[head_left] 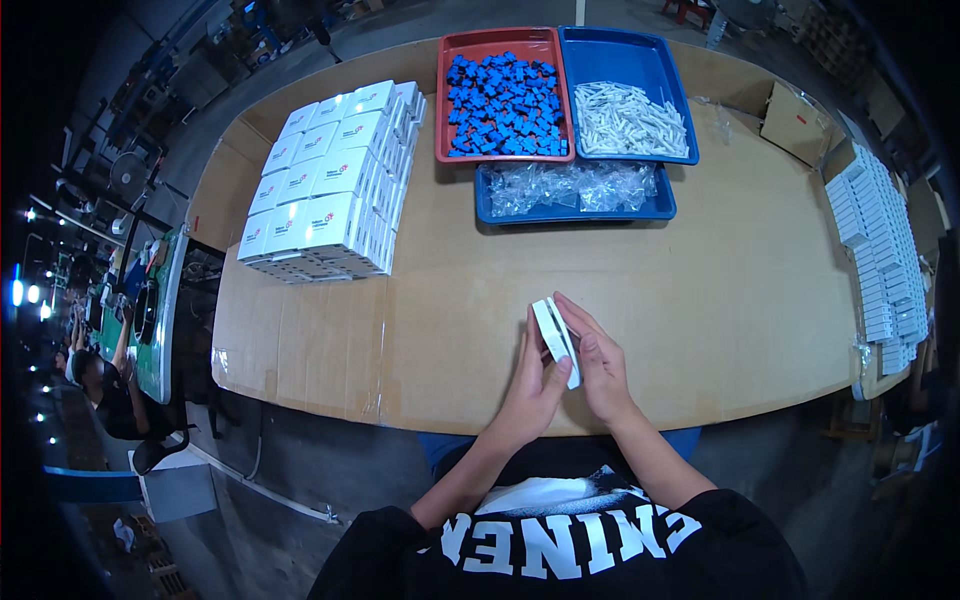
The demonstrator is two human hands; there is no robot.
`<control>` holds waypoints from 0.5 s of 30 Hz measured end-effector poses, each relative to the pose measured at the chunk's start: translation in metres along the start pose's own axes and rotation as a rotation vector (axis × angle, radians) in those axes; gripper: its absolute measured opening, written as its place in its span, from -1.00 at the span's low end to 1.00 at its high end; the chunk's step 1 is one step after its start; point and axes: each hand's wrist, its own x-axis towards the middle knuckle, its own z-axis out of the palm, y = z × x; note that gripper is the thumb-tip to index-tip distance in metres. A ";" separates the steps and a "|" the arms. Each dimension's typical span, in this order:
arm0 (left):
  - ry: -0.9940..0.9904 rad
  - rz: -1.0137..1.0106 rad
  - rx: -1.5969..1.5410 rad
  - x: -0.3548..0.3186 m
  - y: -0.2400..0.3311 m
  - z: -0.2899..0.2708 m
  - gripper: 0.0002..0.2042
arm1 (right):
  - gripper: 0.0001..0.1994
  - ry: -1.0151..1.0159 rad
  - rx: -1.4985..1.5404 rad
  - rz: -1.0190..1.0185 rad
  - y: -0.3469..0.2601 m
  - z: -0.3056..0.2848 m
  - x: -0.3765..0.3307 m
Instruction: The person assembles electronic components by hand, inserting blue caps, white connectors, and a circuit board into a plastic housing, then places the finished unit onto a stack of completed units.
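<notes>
A small flat white box (556, 338) stands on edge between both my hands near the front edge of the cardboard-covered table (700, 290). My left hand (533, 385) presses its left side and my right hand (600, 365) holds its right side, fingers along the box. Across the table stand a red tray (445, 100) of small blue parts (503, 105), a blue tray (672, 80) of white parts (630, 120), and a second blue tray (660, 208) of clear plastic bags (575, 187).
A block of stacked white boxes (325, 185) fills the table's left part. Rows of flat white boxes (880, 240) line the right edge, with a brown carton (795, 122) behind them. Another person (100, 385) sits at a bench far left.
</notes>
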 end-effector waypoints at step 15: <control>0.272 -0.420 -0.336 0.004 -0.005 -0.004 -0.52 | -0.45 -0.174 -0.679 -0.375 0.014 -0.005 -0.011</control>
